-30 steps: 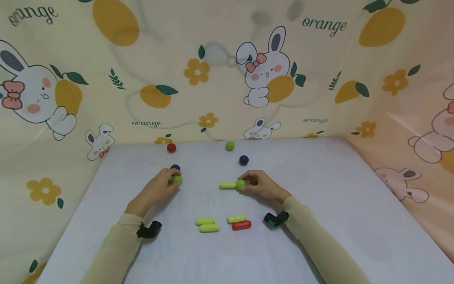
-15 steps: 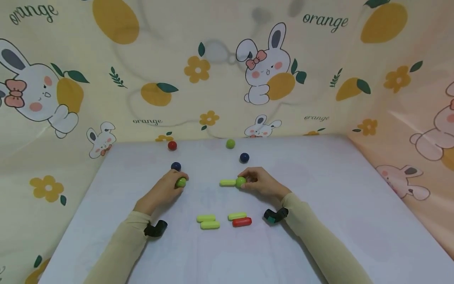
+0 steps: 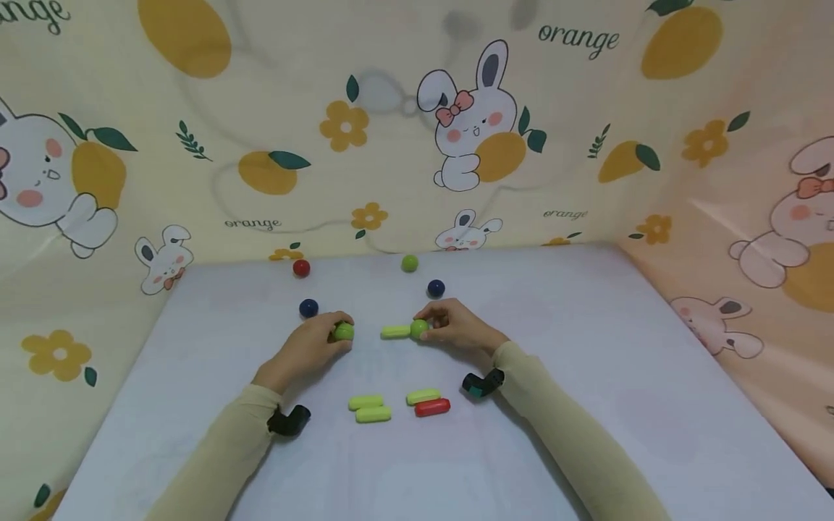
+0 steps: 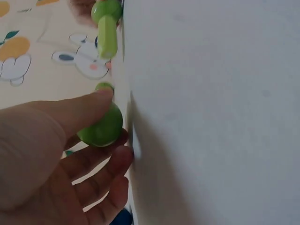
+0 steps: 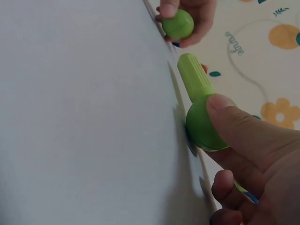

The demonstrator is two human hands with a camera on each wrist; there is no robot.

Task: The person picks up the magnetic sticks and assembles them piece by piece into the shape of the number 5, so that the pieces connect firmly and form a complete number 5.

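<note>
My left hand [image 3: 311,344] pinches a green ball [image 4: 104,126] between thumb and fingers, close over the white table. To its right, my right hand [image 3: 461,327] grips a second green ball [image 3: 420,330] by thumb and fingertips. A ridged yellow-green rod [image 3: 394,332] is joined to that ball and points left toward the ball in my left hand, with a short gap between the two. In the right wrist view the rod [image 5: 193,75] sticks straight out of the held ball. A dark blue ball [image 3: 309,308] lies just beyond my left hand.
Farther back lie a red ball [image 3: 301,268], a green ball [image 3: 409,263] and another dark blue ball [image 3: 436,289]. Nearer on the table [image 3: 417,470] are several yellow-green rods [image 3: 373,414] and a red rod [image 3: 433,407]. A printed cloth [image 3: 391,166] rises behind.
My left hand has carried its green ball rightward, away from the dark blue ball and closer to the rod. My right hand still holds its ball and rod. The head view has shifted slightly.
</note>
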